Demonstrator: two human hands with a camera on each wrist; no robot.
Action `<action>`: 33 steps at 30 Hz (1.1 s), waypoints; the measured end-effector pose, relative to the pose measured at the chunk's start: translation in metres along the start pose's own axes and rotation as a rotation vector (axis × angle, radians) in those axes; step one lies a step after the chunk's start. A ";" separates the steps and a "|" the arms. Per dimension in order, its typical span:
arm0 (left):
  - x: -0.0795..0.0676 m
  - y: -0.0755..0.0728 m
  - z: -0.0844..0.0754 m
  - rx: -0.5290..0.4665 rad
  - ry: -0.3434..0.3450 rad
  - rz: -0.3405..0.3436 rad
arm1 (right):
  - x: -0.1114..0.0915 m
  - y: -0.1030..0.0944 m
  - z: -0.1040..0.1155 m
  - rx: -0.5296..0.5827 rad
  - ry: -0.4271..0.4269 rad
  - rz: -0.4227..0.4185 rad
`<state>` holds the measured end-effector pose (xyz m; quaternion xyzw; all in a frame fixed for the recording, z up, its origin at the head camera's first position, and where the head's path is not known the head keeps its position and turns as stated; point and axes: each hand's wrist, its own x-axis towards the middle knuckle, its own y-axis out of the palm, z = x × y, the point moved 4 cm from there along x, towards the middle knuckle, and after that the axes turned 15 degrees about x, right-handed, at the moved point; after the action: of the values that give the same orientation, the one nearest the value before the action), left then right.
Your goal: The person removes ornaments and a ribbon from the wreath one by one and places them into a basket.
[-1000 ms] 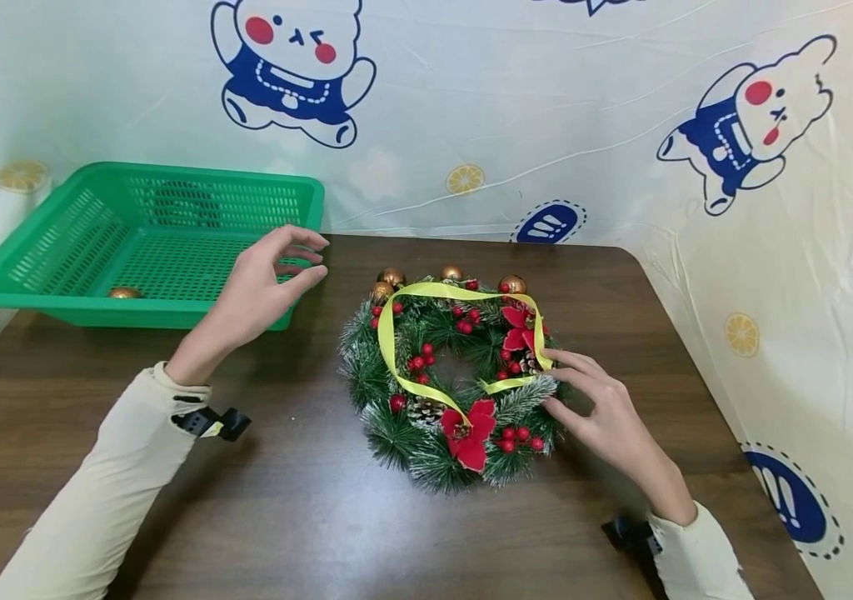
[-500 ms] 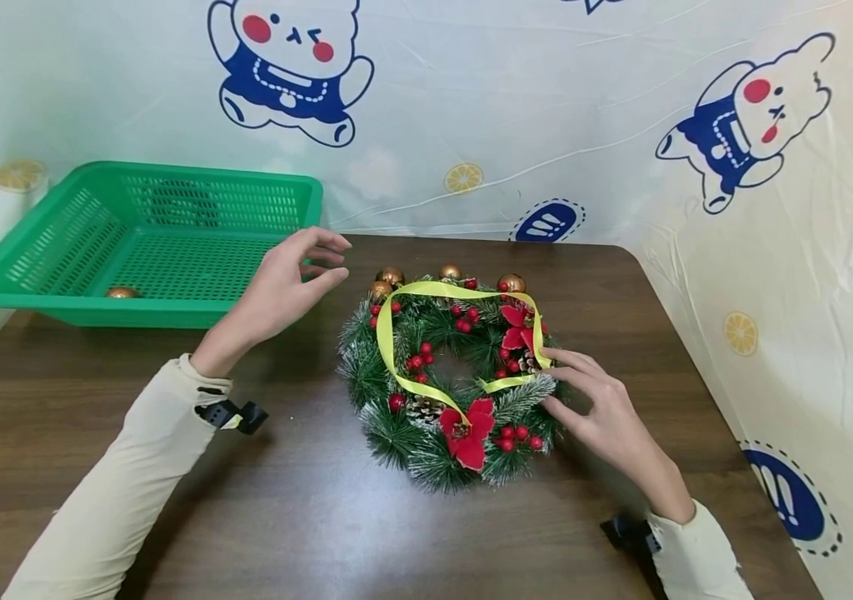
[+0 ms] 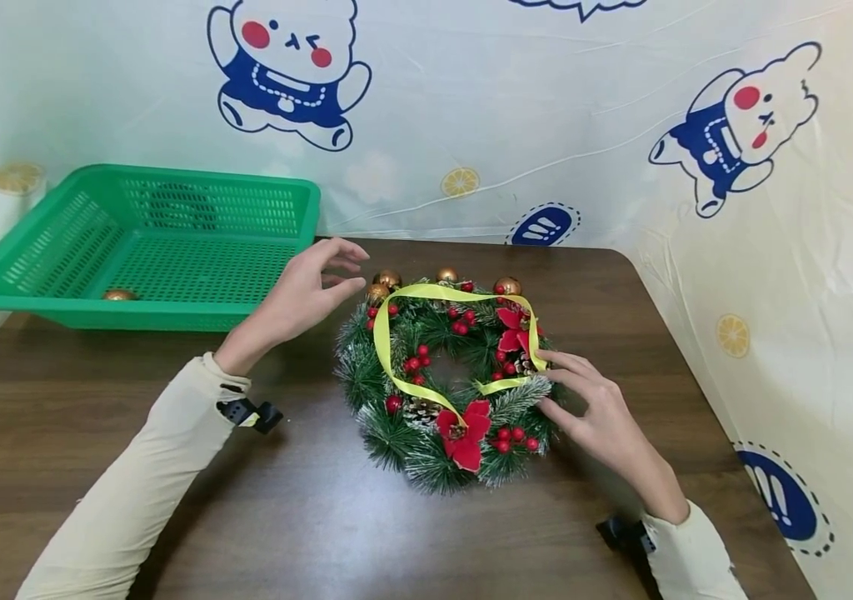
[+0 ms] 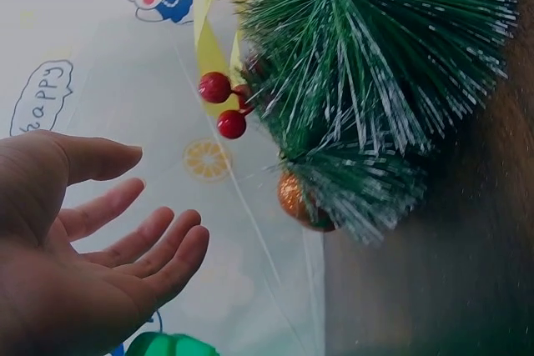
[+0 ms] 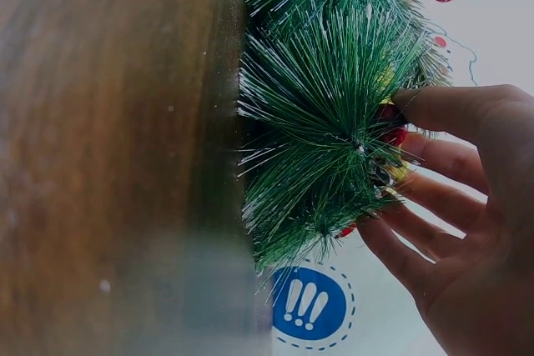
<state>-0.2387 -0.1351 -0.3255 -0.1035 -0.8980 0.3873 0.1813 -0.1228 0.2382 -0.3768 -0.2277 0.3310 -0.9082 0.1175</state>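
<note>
Holds nothing in the left hand (image 3: pixel 295 300): has it in the air between the green basket (image 3: pixel 149 317) and the wreath (image 3: pixel 363 367), with fingers loosely bent, thumb apart and fingertips pointed at the wreath's far left edge, near the copper-coloured balls (image 3: pixel 387 278) there but not touching. Meets the right edge of the wreath with the fingertips of the right hand (image 3: pixel 597 417); spreads the fingers, bends them only gently and does not close them round it.

Has the wreath lying flat on the dark wood-grain worktop (image 3: pixel 321 533), to the right of the basket. Carries on its frosted green needles a yellow ribbon (image 3: pixel 426 291), looped along the far side and down the left, plus two red flowers (image 3: pixel 464 437), one at the front and one at the far right. Also bears clusters of red berries (image 3: pixel 517 434) and pine cones (image 3: pixel 421 412) among the sprigs. Counts four balls along the far edge: two together at the left, one near the middle, one towards the right. Contains one more copper-coloured ball (image 3: pixel 120 295) inside the basket, by the near wall. Rises behind as a pale cloth (image 3: pixel 471 92) printed with cartoon bears and orange slices.
</note>
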 end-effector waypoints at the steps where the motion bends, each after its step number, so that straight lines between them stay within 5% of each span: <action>1: 0.001 0.002 0.000 -0.002 0.000 0.004 | 0.000 0.000 0.000 -0.002 -0.001 -0.001; 15: 0.013 0.032 0.003 -0.048 -0.018 0.073 | 0.000 0.000 -0.001 -0.007 -0.014 -0.005; 33: 0.015 0.051 0.025 -0.054 -0.170 0.087 | 0.000 0.000 0.000 -0.024 -0.020 -0.003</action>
<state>-0.2603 -0.1116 -0.3750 -0.1139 -0.9150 0.3777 0.0847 -0.1228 0.2383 -0.3763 -0.2387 0.3404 -0.9020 0.1167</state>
